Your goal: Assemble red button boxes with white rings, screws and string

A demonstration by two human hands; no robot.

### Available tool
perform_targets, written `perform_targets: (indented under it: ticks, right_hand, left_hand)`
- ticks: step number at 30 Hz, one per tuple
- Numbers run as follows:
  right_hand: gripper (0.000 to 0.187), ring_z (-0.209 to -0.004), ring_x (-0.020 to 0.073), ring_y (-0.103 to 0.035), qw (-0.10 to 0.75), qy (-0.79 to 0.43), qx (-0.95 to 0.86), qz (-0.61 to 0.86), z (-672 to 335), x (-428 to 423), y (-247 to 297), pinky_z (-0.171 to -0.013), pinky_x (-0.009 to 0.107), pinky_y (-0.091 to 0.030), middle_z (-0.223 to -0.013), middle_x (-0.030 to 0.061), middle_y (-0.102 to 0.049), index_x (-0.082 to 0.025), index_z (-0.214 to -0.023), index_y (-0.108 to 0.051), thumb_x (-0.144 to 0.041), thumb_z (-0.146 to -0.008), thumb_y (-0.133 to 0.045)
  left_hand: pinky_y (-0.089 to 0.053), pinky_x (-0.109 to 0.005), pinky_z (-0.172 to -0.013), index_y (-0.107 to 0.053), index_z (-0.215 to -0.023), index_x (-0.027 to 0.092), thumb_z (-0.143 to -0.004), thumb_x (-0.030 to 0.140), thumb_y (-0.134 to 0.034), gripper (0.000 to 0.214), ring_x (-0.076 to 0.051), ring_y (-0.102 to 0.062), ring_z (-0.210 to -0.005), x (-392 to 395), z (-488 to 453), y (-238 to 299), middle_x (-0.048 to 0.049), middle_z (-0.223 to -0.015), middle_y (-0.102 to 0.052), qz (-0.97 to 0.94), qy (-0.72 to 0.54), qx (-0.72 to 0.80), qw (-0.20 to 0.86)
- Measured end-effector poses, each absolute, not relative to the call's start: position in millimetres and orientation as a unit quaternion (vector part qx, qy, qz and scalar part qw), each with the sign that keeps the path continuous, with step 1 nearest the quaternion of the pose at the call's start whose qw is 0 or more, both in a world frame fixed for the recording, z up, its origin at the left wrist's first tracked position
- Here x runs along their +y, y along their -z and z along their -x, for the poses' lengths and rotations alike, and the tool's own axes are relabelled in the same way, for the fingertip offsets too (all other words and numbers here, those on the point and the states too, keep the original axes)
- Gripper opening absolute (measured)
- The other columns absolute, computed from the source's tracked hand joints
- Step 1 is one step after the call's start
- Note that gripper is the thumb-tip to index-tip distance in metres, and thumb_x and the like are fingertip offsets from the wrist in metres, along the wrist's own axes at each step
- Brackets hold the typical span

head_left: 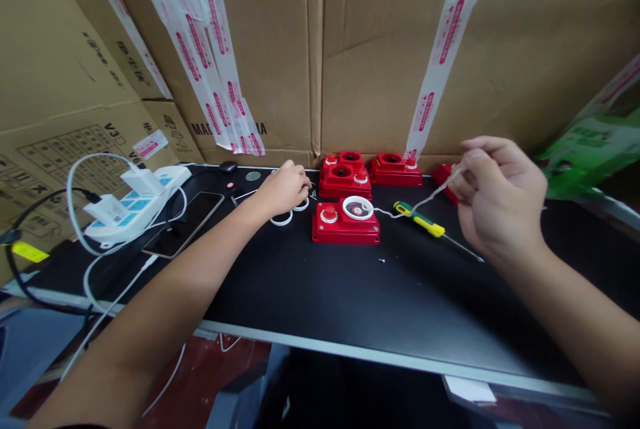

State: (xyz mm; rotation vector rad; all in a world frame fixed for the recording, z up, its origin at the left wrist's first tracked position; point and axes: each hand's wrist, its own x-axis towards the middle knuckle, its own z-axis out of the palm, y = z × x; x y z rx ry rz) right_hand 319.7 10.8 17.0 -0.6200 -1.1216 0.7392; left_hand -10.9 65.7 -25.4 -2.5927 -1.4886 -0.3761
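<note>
My right hand (pixel 500 199) is raised over the black table (pixel 310 296), fingers pinched on the end of a thin white strip (pixel 425 202). That strip runs down to the white ring on a red box (pixel 346 221) at the table's middle. My left hand (pixel 285 188) reaches far forward, fingers curled and closed just above two loose white rings (pixel 289 213) lying left of the red box; what the fingers hold is hidden. A green and yellow screwdriver (pixel 425 221) lies between the red box and my right hand.
More red boxes (pixel 346 176) (pixel 396 169) stand at the back against a cardboard wall. A power strip with chargers (pixel 135 202) and a phone (pixel 185 222) lie at the left, with cables. A green bag (pixel 590 149) sits at the right.
</note>
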Motion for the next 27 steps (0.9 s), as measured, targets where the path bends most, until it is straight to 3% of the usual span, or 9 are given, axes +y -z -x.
perform_targets:
  ticks: [5, 16, 23, 27]
  right_hand:
    - [0.009, -0.047, 0.0086, -0.026, 0.729, -0.335, -0.523, 0.288, -319, 12, -13, -0.050, 0.034, -0.012, -0.057, -0.0059, -0.040, -0.020, -0.087, -0.075, -0.015, -0.080, -0.080]
    - [0.015, -0.046, 0.0072, -0.035, 0.710, -0.364, -0.521, 0.302, -318, 11, -12, -0.049, 0.032, -0.017, -0.063, -0.0047, -0.051, -0.020, -0.092, -0.074, -0.015, -0.078, -0.078]
    - [0.014, -0.045, 0.0067, -0.036, 0.713, -0.371, -0.516, 0.297, -318, 11, -12, -0.048, 0.031, -0.018, -0.062, -0.0042, -0.053, -0.019, -0.090, -0.075, -0.012, -0.078, -0.077]
    - [0.014, -0.044, 0.0068, -0.037, 0.707, -0.376, -0.519, 0.299, -318, 11, -13, -0.048, 0.030, -0.017, -0.062, -0.0045, -0.053, -0.019, -0.090, -0.075, -0.013, -0.077, -0.077]
  left_hand:
    - [-0.049, -0.043, -0.094, -0.082, -0.115, 0.016, -0.101, 0.020, -0.051, 0.034, -0.029, -0.057, -0.103, 68, 16, 23, -0.0139, -0.108, -0.076, 0.854, 0.134, -0.500, 0.055]
    - [-0.049, -0.043, -0.090, -0.083, -0.087, 0.017, -0.089, 0.023, -0.067, 0.017, -0.030, -0.057, -0.100, 63, 20, 20, -0.0140, -0.099, -0.072, 0.864, 0.118, -0.489, 0.034]
    - [-0.050, -0.045, -0.090, -0.083, -0.084, 0.016, -0.089, 0.021, -0.060, 0.024, -0.030, -0.057, -0.099, 61, 29, 11, -0.0149, -0.091, -0.072, 0.860, 0.122, -0.495, 0.016]
    - [-0.050, -0.045, -0.091, -0.081, -0.075, 0.018, -0.086, 0.025, -0.065, 0.021, -0.029, -0.058, -0.093, 63, 35, 8, -0.0122, -0.079, -0.070, 0.858, 0.123, -0.499, 0.007]
